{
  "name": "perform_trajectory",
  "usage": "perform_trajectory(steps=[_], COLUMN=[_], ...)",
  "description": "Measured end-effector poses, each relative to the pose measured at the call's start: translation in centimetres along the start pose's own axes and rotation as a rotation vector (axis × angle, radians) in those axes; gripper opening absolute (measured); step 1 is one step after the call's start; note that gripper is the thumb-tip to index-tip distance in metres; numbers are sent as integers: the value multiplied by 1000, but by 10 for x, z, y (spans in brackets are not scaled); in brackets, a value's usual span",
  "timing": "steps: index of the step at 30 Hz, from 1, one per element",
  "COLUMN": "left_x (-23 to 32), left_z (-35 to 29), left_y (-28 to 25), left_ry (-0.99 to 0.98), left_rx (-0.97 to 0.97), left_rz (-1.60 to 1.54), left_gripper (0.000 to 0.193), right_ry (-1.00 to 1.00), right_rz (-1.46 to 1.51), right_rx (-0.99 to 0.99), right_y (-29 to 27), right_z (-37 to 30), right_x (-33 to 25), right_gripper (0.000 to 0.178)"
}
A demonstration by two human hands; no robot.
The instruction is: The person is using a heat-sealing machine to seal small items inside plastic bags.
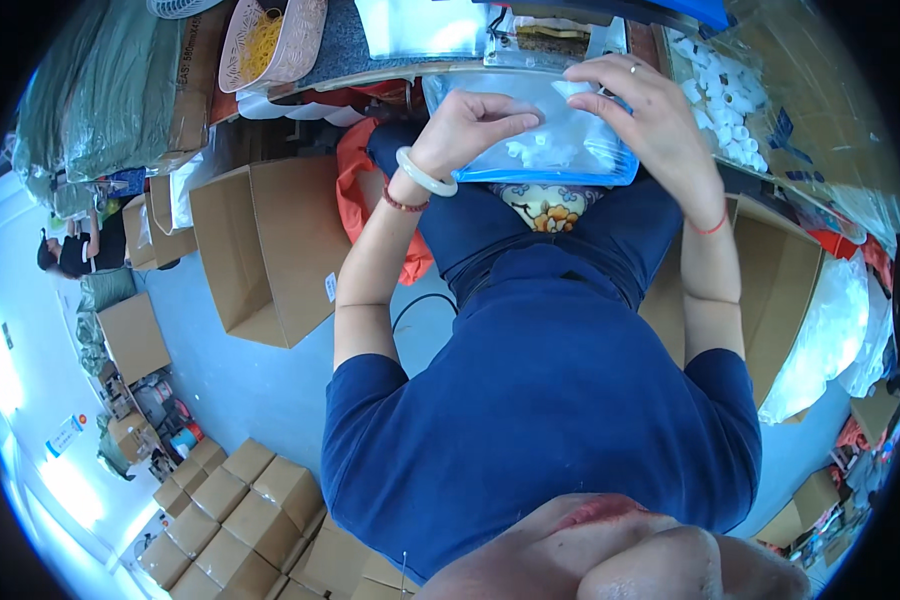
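My left hand (475,130) is over the left side of a blue-edged clear plastic bag or tray (618,172) on my lap. Its thumb and forefinger are pinched together, and whatever they hold is too small to make out. Across from it, my right hand (655,120) grips a small white piece (572,88) between thumb and fingers. Several small white parts (540,154) lie in the bag or tray beneath the hands. The two hands are apart, fingertips toward each other.
Loose white plastic parts (725,95) cover the table at right. A pink basket (300,45) of yellow rubber bands stands at the back left. Open cardboard boxes (295,240) flank my legs, and stacked cartons (240,520) are at lower left. Another person (90,245) is at far left.
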State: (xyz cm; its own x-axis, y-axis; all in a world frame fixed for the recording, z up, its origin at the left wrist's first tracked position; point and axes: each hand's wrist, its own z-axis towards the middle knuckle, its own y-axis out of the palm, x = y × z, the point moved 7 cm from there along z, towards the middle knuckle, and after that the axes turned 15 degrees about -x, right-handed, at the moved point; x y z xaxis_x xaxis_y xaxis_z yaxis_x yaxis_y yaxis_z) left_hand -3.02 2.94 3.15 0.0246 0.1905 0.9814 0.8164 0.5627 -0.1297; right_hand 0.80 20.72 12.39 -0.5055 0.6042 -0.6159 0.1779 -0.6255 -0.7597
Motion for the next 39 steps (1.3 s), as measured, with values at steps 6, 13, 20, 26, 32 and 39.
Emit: perform_trajectory(steps=[6, 13, 20, 26, 32, 39], left_x=[-52, -74, -62, -70, -49, -9], left_z=[29, 87, 39, 0, -30, -15], left_y=[20, -2, -86, -102, -95, -27], left_ry=[-175, -114, 78, 129, 82, -13], left_rx=[-222, -12, 488, 534, 678, 363], left_rz=[-631, -935, 197, 1171, 480, 18], left_gripper=[23, 23, 38, 34, 18, 21], right_ry=[263, 662, 511, 544, 400, 95], right_rz=[102, -669, -437, -120, 280, 226], right_rx=[-167, 28, 325, 425, 255, 336], right_y=[17, -12, -8, -26, 14, 6], right_z=[8, -63, -82, -82, -50, -15], right_x=[57, 131, 173, 140, 48, 4], right_gripper=[30, 30, 44, 33, 25, 27])
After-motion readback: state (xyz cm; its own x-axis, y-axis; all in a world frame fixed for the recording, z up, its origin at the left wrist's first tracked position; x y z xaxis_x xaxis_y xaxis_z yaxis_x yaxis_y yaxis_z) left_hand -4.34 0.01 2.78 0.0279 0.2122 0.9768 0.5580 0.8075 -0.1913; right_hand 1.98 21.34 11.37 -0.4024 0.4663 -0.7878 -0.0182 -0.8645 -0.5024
